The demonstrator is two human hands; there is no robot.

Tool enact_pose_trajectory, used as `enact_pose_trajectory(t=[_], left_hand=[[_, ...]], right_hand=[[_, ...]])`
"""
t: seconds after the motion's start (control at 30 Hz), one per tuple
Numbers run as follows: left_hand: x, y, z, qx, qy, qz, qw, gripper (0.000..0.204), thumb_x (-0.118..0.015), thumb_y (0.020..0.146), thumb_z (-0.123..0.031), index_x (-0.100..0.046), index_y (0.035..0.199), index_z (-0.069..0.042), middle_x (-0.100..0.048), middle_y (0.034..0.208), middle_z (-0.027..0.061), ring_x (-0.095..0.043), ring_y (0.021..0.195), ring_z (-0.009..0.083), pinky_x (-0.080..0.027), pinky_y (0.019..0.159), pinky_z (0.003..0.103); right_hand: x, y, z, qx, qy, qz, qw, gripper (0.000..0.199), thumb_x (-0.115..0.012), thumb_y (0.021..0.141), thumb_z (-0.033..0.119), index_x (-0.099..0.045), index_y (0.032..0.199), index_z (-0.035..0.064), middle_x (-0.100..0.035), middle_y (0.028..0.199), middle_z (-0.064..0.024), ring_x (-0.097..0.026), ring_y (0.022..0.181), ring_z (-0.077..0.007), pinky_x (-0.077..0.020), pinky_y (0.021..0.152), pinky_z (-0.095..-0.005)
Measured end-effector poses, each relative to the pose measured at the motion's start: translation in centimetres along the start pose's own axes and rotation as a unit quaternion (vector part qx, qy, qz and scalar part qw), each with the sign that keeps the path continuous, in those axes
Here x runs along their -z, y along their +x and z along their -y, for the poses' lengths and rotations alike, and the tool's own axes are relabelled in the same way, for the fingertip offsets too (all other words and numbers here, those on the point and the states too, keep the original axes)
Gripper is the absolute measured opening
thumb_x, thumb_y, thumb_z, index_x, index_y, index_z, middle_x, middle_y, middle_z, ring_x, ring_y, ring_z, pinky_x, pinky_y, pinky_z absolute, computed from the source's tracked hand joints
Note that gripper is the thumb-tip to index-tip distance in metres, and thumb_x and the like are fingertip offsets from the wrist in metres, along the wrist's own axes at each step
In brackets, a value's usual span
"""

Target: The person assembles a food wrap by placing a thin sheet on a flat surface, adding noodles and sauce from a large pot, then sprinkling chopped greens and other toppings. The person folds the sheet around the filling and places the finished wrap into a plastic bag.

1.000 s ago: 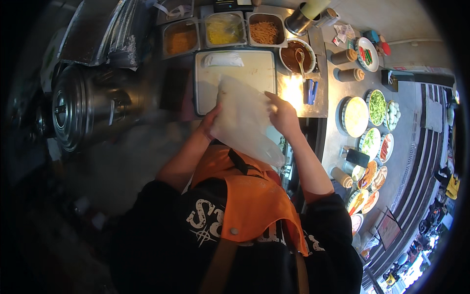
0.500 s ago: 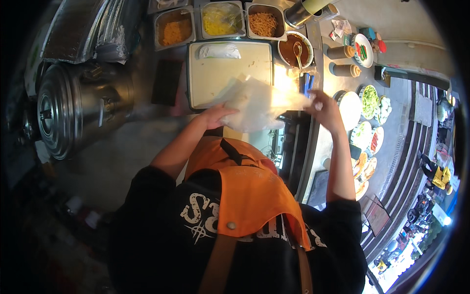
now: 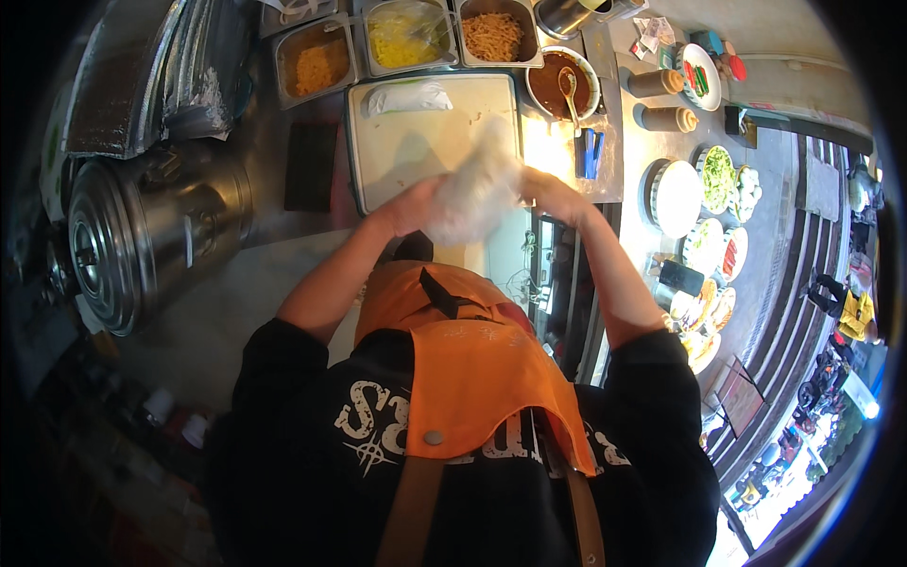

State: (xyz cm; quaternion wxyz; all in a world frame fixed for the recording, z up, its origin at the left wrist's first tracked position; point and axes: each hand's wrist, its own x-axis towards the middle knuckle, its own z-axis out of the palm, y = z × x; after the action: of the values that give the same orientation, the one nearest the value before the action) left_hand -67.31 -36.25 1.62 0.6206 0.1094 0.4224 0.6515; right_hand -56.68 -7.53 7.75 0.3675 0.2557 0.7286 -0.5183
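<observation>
A translucent whitish plastic bag (image 3: 470, 198), bunched up and blurred by motion, hangs between my hands over the near edge of a cream cutting board (image 3: 383, 156). My left hand (image 3: 414, 207) is closed on the bag's left side, its fingertips partly hidden by the plastic. From the other side, my right hand (image 3: 556, 196) meets the bag with bent fingers that look closed on its edge. What the bag holds, if anything, I cannot make out. A white wrapped roll (image 3: 409, 96) lies at the board's far edge, apart from both hands.
Behind the board stand metal trays of orange shreds (image 3: 315, 69), yellow shreds (image 3: 406, 40) and brown shreds (image 3: 491, 38). A sauce bowl (image 3: 545, 80) with a spoon and a blue object (image 3: 590, 154) are to its right. A large steel pot (image 3: 170, 227) stands left.
The bag has gone from spread out sideways to bunched up between my hands. My right hand has moved left, closer to my left hand. The view has shifted slightly.
</observation>
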Motion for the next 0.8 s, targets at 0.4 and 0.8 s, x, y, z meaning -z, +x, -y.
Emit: enact_pose_trajectory(t=[0.4,0.8], left_hand=[[6.5,3.3,3.4,0.032,-0.107,-0.124,0.986,0.046,-0.072,0.098,-0.011,-0.06,0.141,-0.001,-0.07,0.127,0.0082,-0.071,0.11,0.0217,-0.059,0.094,0.04],[3.3,6.1,-1.1,-0.257,0.554,-0.251,0.751,0.018,-0.072,0.09,-0.012,-0.064,0.102,-0.001,-0.063,0.106,0.0228,-0.059,0.104,0.046,-0.048,0.09,0.053]], right_hand=[[-7.1,5.9,3.3,0.046,0.416,-0.031,0.908,0.013,-0.074,0.099,0.016,-0.071,0.109,0.0081,-0.065,0.082,-0.0006,-0.056,0.069,-0.0104,-0.0405,0.06,-0.0269],[-4.9,7.3,6.4,0.198,0.001,-0.238,0.951,0.023,-0.072,0.099,0.023,-0.075,0.095,0.0011,-0.075,0.079,-0.0168,-0.073,0.07,-0.0264,-0.0578,0.07,-0.0395]])
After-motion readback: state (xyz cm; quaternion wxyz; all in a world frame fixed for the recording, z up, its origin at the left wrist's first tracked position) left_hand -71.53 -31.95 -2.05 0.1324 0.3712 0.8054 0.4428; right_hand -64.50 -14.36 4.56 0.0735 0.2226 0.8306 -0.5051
